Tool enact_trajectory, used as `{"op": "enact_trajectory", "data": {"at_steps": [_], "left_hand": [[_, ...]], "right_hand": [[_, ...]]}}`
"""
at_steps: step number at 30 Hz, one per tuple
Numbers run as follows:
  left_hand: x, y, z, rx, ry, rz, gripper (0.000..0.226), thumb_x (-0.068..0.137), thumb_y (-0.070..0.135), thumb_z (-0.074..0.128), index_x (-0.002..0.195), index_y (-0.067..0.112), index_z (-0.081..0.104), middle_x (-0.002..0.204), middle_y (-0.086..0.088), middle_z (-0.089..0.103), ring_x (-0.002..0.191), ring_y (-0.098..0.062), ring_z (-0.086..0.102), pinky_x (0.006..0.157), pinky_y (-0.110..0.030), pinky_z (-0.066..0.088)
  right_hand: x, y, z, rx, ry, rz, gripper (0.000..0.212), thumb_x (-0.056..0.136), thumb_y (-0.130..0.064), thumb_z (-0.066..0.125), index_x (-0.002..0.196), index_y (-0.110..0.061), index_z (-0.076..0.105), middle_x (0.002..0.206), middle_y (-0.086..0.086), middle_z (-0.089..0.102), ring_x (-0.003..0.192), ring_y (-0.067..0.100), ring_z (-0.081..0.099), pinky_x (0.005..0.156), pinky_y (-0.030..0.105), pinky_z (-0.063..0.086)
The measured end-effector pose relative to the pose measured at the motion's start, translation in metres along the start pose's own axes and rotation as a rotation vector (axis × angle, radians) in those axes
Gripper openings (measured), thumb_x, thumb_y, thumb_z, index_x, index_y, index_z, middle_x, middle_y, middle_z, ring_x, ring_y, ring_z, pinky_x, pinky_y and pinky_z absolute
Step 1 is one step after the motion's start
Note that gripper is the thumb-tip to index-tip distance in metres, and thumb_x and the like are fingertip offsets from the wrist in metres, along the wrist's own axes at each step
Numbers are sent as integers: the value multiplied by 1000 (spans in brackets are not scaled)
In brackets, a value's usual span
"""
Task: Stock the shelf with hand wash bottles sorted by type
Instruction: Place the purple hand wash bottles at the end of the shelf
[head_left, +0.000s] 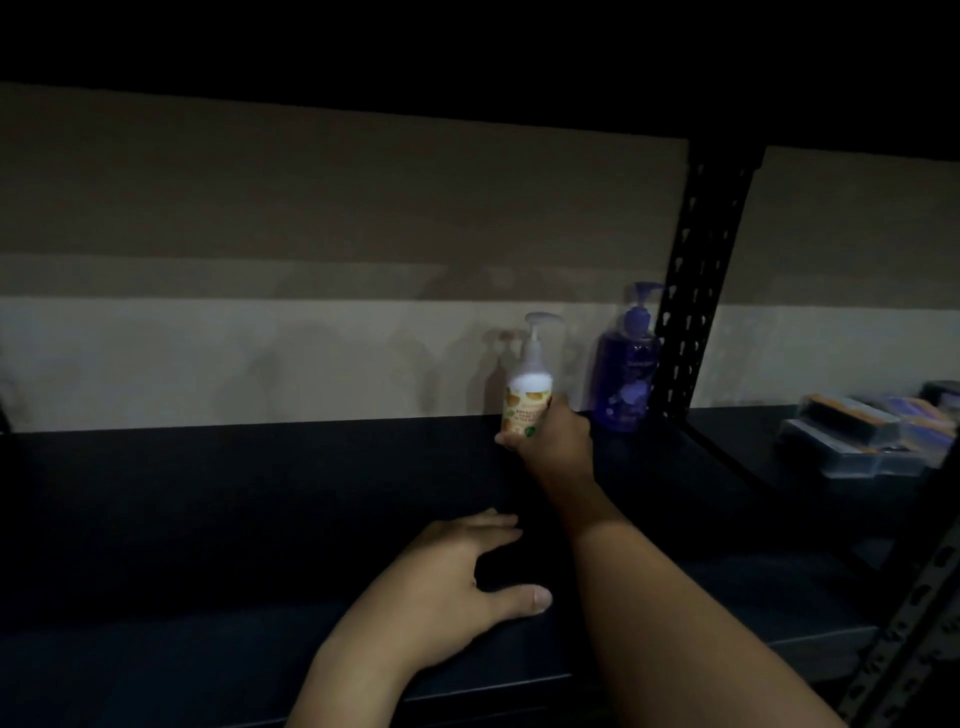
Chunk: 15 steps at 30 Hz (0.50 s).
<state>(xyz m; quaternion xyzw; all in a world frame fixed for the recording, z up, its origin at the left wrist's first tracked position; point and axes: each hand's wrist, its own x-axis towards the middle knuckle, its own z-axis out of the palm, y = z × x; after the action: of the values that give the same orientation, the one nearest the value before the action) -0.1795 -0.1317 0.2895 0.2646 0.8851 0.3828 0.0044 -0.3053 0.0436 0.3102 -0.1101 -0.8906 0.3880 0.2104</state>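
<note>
My right hand (558, 441) fingers are gripping the white bottle (527, 400) at frame centre, beside the purple bottle (626, 374); my left hand (457, 577) is lying open on the shelf (260, 519).

Dim storeroom, black slotted-steel shelving (691, 291), bare wall behind (311, 218)

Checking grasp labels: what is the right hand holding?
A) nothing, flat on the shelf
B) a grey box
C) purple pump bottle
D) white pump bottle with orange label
D: the right hand wraps the lower part of the white bottle, while the purple bottle stands untouched to its right and the left hand rests empty on the shelf.
</note>
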Motion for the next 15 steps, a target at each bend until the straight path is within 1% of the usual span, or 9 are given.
{"op": "enact_trajectory", "data": {"at_steps": [1, 4, 5, 8, 11, 13, 15], "left_hand": [[0, -1, 1, 1, 2, 1, 76, 85, 60, 76, 152, 36, 50, 160, 27, 36, 147, 15, 20, 124, -20, 22], [0, -1, 2, -9, 11, 8, 76, 85, 58, 76, 152, 36, 49, 159, 30, 35, 146, 17, 20, 116, -8, 17], [1, -1, 2, -15, 8, 8, 76, 85, 57, 77, 152, 36, 49, 158, 30, 35, 145, 18, 20, 114, -6, 15], [1, -2, 0, -28, 10, 1, 76, 83, 57, 79, 150, 37, 51, 157, 29, 38, 144, 18, 22, 115, -6, 15], [2, -4, -2, -17, 36, -16, 79, 79, 57, 82, 149, 34, 53, 156, 27, 41, 144, 17, 25, 115, -6, 17], [3, -4, -3, -16, 44, -36, 81, 78, 57, 83, 150, 32, 53, 155, 28, 41, 143, 17, 25, 113, -5, 16], [3, -4, -4, -9, 36, -52, 83, 78, 59, 82, 150, 33, 52, 154, 31, 39, 143, 18, 24, 116, -8, 15]], "right_hand": [[4, 0, 2, -10, -2, 2, 71, 68, -33, 93, 122, -9, 53, 123, 14, 67, 113, 32, 65, 92, 40, 54], [12, -1, 6, -28, -11, 1, 70, 69, -35, 93, 120, -9, 52, 123, 14, 66, 113, 32, 64, 91, 39, 53], [14, -1, 7, -26, -12, 3, 70, 69, -34, 93, 120, -9, 52, 122, 14, 66, 112, 32, 64, 91, 39, 53], [19, 0, 12, -7, -11, 5, 69, 68, -32, 93, 119, -11, 52, 121, 13, 67, 111, 31, 65, 92, 41, 55], [22, 0, 13, 11, -12, 12, 70, 66, -33, 94, 118, -11, 53, 120, 12, 67, 110, 30, 65, 93, 43, 55], [24, 1, 14, 8, -22, 14, 70, 65, -34, 95, 117, -12, 53, 119, 12, 67, 109, 30, 65, 94, 44, 56], [27, 2, 15, -4, -26, 8, 71, 64, -36, 95, 116, -13, 54, 118, 11, 68, 107, 29, 66, 93, 45, 57]]}}
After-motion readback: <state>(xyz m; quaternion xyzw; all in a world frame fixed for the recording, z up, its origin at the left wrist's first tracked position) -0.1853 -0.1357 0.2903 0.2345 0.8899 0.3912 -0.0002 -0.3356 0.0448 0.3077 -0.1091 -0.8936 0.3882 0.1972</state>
